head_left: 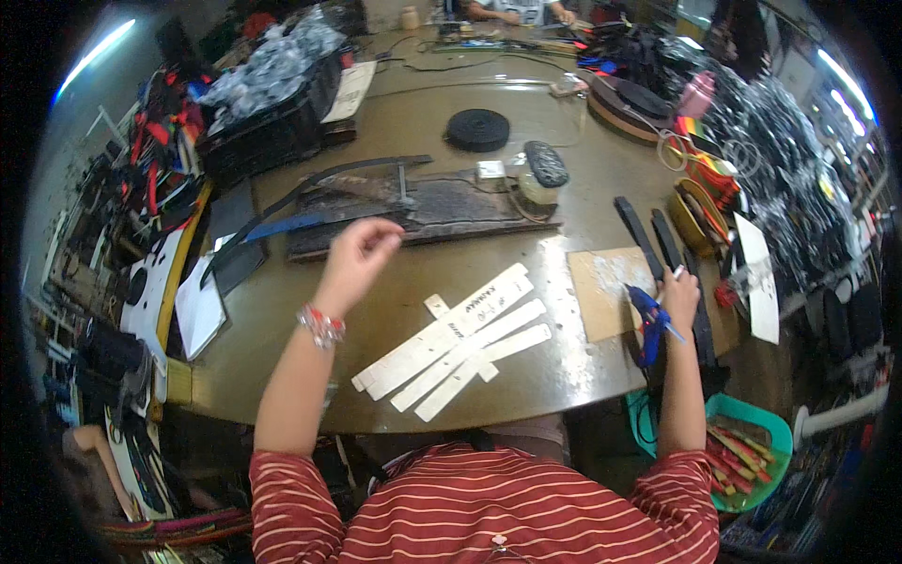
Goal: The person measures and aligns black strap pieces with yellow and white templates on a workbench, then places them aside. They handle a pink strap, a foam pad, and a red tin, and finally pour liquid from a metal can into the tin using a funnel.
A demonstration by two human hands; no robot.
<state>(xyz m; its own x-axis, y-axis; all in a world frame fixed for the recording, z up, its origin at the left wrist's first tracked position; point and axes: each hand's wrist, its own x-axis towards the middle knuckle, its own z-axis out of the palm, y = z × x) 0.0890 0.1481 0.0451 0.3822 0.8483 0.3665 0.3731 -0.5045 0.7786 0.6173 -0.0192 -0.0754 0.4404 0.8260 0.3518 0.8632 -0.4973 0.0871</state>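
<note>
Your table [395,122] runs wide ahead of you, cluttered along its far edge and both sides. On it, straight ahead, lies a dark board [442,211], its long axis running left to right. Nearer you, between your arms, pale strips [460,340] fan out on a diagonal, low at your left and rising toward your right. To their right sits a square of cardboard [611,287], and past that, black straps [658,240] lie with their long axes slanting away from you and a little leftward.

Your right hand [678,299] rests over the near part of those straps, at the cardboard's right edge, fingers closed around a thin white stick-like thing; what it is, you cannot tell from here. The blue glue gun [650,324] lies touching or just beside that hand, on its left, nose toward the cardboard; whether the hand holds it is unclear.

Your left hand [359,256] is raised over the board's near edge, fingers loosely curled, holding nothing visible. It is well apart from the straps and gun, so your right hand is clearly the nearer one. The strips lie between both hands, somewhat nearer your left forearm.
</note>
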